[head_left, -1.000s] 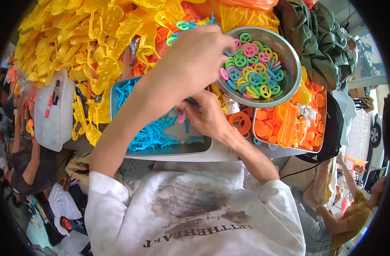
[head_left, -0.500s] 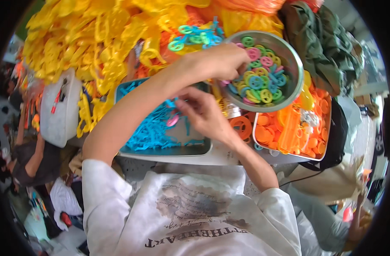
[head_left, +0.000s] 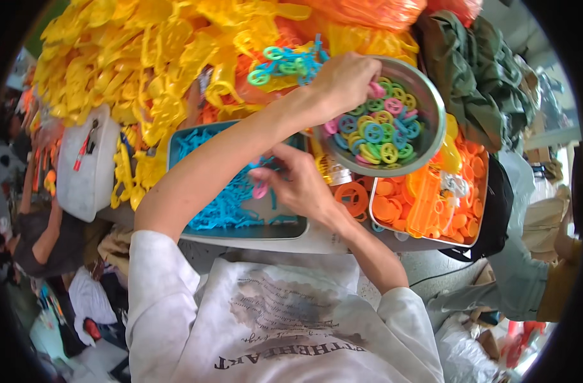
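My left arm reaches across to the metal bowl (head_left: 435, 121), which holds small wheels (head_left: 388, 131) in pink, green, yellow and blue. Above its left rim, my left hand (head_left: 350, 82) has its fingertips pinched on a pink wheel (head_left: 376, 90). My right hand (head_left: 301, 182) is over the tray (head_left: 291, 228) of thin blue plastic parts (head_left: 224, 198). Its fingers are closed round a blue part (head_left: 266, 162), mostly hidden by them. A pink wheel (head_left: 259, 190) shows just below the thumb; whether it is joined to that part I cannot tell.
Blue parts with green wheels (head_left: 291, 62) lie piled behind my left hand. Yellow plastic pieces (head_left: 125, 57) heap up at the back left. A tray of orange parts (head_left: 425, 198) stands at the right, a whitish bin (head_left: 87, 166) at the left. Another person (head_left: 42, 236) sits at far left.
My left hand has risen from inside the bowl to above its rim, a pink wheel now at its fingertips. My right hand stays over the blue parts, shifted slightly. At the right, another person has moved.
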`<state>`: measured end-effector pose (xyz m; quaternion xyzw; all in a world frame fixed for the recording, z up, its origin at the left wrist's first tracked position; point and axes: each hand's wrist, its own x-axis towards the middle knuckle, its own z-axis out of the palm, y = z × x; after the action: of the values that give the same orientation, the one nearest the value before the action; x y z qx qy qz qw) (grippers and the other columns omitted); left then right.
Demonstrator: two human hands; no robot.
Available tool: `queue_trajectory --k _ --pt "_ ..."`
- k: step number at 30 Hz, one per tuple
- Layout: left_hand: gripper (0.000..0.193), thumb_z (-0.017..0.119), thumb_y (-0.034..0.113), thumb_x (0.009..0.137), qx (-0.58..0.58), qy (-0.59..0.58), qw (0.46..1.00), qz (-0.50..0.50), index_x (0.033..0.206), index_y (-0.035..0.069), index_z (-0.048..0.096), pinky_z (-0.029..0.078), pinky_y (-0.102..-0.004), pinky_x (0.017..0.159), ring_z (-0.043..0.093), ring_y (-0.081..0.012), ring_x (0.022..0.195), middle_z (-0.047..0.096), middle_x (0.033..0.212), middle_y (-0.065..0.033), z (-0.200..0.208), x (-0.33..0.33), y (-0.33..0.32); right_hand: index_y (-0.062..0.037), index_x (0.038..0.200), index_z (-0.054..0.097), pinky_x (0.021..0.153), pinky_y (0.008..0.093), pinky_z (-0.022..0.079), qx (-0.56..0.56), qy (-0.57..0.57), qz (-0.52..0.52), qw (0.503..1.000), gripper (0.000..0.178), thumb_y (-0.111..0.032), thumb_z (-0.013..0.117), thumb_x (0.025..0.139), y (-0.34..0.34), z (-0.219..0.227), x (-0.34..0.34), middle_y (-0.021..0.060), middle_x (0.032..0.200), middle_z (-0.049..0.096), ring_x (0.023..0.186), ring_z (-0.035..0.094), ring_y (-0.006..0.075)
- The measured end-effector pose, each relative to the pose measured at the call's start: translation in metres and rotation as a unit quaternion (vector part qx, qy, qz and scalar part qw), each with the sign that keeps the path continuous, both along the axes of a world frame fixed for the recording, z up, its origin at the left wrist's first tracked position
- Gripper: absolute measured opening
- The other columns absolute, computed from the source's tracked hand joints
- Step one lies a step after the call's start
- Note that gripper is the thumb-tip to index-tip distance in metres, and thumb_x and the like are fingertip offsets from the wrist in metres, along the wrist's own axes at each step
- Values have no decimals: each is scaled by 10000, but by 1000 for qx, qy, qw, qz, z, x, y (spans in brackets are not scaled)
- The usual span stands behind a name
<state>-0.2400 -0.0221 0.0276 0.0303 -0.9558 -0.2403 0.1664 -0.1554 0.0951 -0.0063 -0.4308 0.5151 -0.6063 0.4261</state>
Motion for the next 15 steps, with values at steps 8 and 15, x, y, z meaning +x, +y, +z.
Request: queue_trajectory --k 8,15 --pt "243 744 226 780 97 42 994 26 916 38 673 517 -358 646 683 -239 719 698 785 -113 24 45 -23 20 1015 513 695 265 519 -18 60 -23 998 171 125 528 882 2 -8 0 75 901 576 757 628 121" --pt "241 705 224 815 11 70 997 -18 978 48 707 514 -369 695 679 -257 753 697 825 -129 -3 26 -8 -2 1032 554 636 303 513 -54 86 -55 993 204 93 592 855 -3 -17 2 112 932 597 723 655 179"
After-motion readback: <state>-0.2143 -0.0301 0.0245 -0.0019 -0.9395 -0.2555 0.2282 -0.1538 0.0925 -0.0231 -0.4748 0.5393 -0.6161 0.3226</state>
